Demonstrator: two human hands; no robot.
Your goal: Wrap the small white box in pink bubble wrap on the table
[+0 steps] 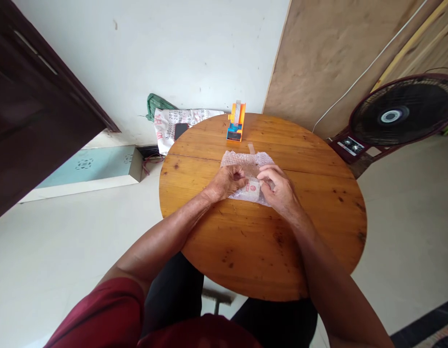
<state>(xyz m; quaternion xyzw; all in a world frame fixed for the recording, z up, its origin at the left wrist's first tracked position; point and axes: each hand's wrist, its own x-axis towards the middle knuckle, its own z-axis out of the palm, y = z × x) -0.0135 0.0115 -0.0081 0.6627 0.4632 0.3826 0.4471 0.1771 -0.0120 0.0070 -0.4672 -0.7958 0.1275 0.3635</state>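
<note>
Wood, round and knotty: the table [267,251] carried all I logged.

- Off its far-left edge, on the floor: a printed white sack [195,117] against the wall.
- Left hand [229,181], near the table's middle: fingers curled inward and pressed together, pinching a fold of the bubble wrap [247,162].
- Far edge: an orange tape dispenser [236,123] stood upright, well apart from both hands.
- The wrap lay flat just beyond the middle, a short strip of tape [251,148] touching its far edge.
- Inside the wrap's near fold, between the two hands: a small pale packet [252,187] with a red mark.
- Right hand [278,188]: fingers bent over the wrap beside the packet, thumb and forefinger closed on the plastic.
- Off the far-right edge: a dark floor fan [401,113], tilted.
</note>
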